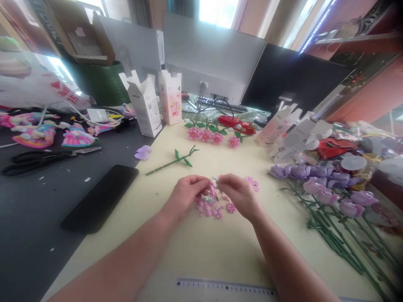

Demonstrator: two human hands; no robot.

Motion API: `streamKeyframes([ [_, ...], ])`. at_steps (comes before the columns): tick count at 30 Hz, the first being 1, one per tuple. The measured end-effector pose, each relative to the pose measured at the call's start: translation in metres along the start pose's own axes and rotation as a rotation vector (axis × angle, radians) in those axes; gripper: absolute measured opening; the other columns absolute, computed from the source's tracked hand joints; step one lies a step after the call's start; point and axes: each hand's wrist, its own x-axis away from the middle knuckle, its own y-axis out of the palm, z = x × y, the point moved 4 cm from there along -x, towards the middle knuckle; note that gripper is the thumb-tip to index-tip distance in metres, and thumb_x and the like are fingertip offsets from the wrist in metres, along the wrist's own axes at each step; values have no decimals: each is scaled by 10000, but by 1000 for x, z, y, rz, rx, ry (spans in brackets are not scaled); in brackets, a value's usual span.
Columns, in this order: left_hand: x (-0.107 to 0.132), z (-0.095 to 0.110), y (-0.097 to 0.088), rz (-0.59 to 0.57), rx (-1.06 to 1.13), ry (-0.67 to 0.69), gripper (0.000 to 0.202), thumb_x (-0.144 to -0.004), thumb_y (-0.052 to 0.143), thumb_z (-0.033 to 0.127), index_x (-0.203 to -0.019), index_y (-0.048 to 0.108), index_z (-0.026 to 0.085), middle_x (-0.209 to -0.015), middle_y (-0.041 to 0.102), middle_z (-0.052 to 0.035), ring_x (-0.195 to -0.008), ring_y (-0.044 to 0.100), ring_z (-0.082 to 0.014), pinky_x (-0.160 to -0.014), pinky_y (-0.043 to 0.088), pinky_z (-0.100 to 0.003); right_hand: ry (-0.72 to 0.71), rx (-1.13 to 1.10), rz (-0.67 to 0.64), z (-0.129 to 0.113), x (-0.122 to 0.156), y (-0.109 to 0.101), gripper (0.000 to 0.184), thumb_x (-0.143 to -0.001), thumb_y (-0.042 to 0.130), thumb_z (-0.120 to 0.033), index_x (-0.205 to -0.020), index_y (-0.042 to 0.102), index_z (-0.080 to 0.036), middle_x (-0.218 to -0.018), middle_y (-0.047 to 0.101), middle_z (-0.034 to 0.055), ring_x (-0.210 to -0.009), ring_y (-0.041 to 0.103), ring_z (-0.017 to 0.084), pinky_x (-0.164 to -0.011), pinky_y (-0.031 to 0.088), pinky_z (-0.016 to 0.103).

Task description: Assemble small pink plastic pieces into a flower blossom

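Observation:
My left hand [190, 191] and my right hand [237, 193] face each other over a small heap of pink, white and pale green toy flower pieces [208, 205]. Fingers and thumb of each hand are pinched together; whatever lies between the tips is too small and blurred to make out. Close to my right hand lie a round pink openwork piece [231, 207] and a pink blossom-shaped piece [252, 183]. Beyond my hands rests a green jointed stem [166, 165] with leaves. Several finished pink flowers [205, 135] lie in a row behind it.
Purple flowers on green stems [321, 184] cover the right side. Open cartons [145, 107] stand at the back. A black phone [100, 199], scissors [40, 158] and lilac petals [143, 152] lie left. A ruler [225, 287] lies along the front, monitors [210, 54] behind.

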Motion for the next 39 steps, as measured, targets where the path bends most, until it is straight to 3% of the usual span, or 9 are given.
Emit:
streamKeyframes([
  [4,0,0,1,1,-4,-1,310,-714,738,419,-891,718,165,-812,693,-62,-704,600,-135,-653,469,-257,47,-162,-28,-3,2,7,102,-798,646,-271,-841,688,-189,-791,687,21,-728,611,158,-665,505,276],
  [8,1,0,3,-2,-17,12,304,-719,729,421,-889,717,169,-779,692,-55,-658,613,-140,-613,479,-265,51,-188,-14,-1,1,11,121,-789,669,-296,-852,671,-193,-766,669,18,-698,598,153,-632,501,276],
  [17,3,2,3,22,-93,59,322,-732,709,444,-910,718,175,-818,708,-65,-677,633,-156,-615,493,-271,28,-153,5,-1,1,10,87,-797,661,-274,-823,695,-198,-784,684,22,-730,614,161,-670,508,282],
  [25,6,4,6,22,-113,66,325,-737,701,453,-915,716,181,-843,719,-75,-692,653,-177,-597,510,-281,51,-30,93,0,2,8,59,-764,677,-255,-746,672,-199,-692,642,-9,-633,573,138,-588,471,253],
  [39,9,4,10,33,-163,64,259,-749,701,431,-872,699,203,-791,702,-37,-675,664,-168,-579,524,-267,77,-54,92,-3,4,10,48,-760,675,-234,-737,669,-191,-659,638,-10,-611,564,134,-563,455,243],
])
